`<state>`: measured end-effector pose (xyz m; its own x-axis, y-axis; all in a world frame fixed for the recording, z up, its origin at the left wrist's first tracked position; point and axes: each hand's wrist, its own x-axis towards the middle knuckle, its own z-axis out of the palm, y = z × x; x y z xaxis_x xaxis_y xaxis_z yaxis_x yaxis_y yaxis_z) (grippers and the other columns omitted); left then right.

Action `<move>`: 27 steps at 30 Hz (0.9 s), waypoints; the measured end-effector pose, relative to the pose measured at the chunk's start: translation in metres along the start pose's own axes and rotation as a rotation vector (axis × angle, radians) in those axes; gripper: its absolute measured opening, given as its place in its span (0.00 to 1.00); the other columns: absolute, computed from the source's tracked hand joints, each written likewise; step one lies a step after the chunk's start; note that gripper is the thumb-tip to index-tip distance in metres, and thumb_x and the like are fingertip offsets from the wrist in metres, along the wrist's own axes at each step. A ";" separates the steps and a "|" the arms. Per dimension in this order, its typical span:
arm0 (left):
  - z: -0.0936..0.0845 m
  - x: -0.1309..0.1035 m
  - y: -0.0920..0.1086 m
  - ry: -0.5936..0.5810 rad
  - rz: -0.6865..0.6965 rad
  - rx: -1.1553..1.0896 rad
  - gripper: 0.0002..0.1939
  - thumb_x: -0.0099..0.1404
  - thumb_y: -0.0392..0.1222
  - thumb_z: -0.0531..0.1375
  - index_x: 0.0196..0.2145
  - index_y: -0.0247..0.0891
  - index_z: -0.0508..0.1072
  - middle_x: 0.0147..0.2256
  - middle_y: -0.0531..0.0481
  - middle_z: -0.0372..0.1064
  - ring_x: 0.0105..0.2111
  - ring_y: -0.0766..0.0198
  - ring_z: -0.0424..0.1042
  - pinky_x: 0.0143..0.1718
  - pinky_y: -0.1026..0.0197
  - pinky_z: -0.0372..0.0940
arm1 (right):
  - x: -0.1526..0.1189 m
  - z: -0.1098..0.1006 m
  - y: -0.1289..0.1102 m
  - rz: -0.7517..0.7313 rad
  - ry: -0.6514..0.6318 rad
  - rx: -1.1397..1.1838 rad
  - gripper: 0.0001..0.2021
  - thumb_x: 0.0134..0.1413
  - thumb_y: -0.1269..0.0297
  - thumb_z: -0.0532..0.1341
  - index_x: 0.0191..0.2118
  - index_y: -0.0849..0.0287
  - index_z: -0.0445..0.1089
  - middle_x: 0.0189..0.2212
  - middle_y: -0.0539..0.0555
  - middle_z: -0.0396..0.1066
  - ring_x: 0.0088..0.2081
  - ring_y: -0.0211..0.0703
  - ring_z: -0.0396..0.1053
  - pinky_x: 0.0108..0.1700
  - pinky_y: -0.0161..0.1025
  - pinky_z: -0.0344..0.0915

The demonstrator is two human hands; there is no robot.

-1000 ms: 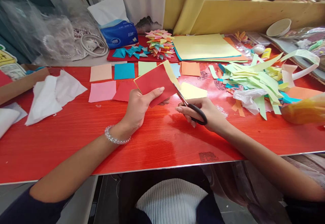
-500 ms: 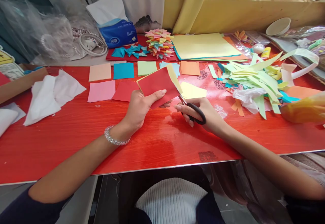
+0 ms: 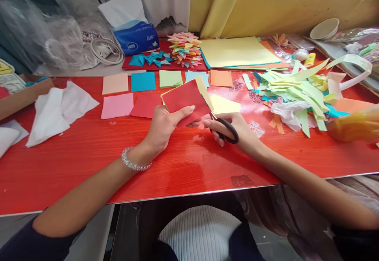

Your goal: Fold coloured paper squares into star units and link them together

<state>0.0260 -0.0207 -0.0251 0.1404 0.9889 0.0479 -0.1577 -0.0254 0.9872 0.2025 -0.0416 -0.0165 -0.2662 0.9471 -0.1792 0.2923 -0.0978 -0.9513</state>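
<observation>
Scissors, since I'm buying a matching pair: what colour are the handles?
The scissor handles are black, seen best in the head view.

The held paper was red in front and yellow behind. The scissors had black handles. The counter was red with dark patterned patches, the tissue pack blue, the scraps mostly pale green, the bowl white.

Glossy red table before us. Directly on it we see pink paper, peach paper, blue paper, orange paper in squares; crumpled white tissue toward left, tangled heap of paper strips toward right.
</observation>
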 end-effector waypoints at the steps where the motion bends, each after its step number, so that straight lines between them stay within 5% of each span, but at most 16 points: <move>1: 0.000 0.000 0.000 0.007 -0.003 -0.005 0.12 0.57 0.44 0.64 0.21 0.34 0.77 0.24 0.47 0.77 0.28 0.62 0.76 0.36 0.61 0.72 | 0.000 0.001 0.000 -0.006 0.009 -0.001 0.21 0.51 0.50 0.64 0.19 0.61 0.62 0.14 0.46 0.59 0.16 0.30 0.57 0.20 0.32 0.51; 20: 0.002 -0.001 -0.002 0.034 -0.069 -0.039 0.10 0.53 0.45 0.67 0.21 0.35 0.76 0.24 0.51 0.76 0.26 0.62 0.76 0.33 0.62 0.72 | 0.003 0.001 0.002 -0.063 -0.022 0.074 0.21 0.49 0.45 0.64 0.27 0.62 0.70 0.16 0.47 0.61 0.17 0.30 0.57 0.20 0.32 0.51; 23: 0.004 -0.003 0.000 -0.008 -0.109 -0.024 0.12 0.54 0.46 0.66 0.21 0.34 0.76 0.23 0.49 0.76 0.24 0.62 0.76 0.32 0.61 0.72 | 0.004 0.000 0.002 -0.066 -0.021 0.127 0.25 0.47 0.44 0.64 0.41 0.62 0.70 0.18 0.47 0.64 0.17 0.32 0.58 0.20 0.32 0.52; 27: 0.005 -0.003 0.001 -0.014 -0.109 -0.033 0.12 0.55 0.46 0.66 0.21 0.34 0.76 0.23 0.48 0.76 0.24 0.62 0.76 0.33 0.62 0.72 | 0.005 0.000 0.007 -0.035 0.020 0.174 0.44 0.44 0.45 0.67 0.63 0.58 0.52 0.17 0.46 0.65 0.16 0.35 0.59 0.19 0.33 0.53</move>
<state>0.0298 -0.0246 -0.0234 0.1722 0.9834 -0.0575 -0.1732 0.0877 0.9810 0.2035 -0.0374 -0.0235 -0.2546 0.9566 -0.1417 0.1194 -0.1143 -0.9862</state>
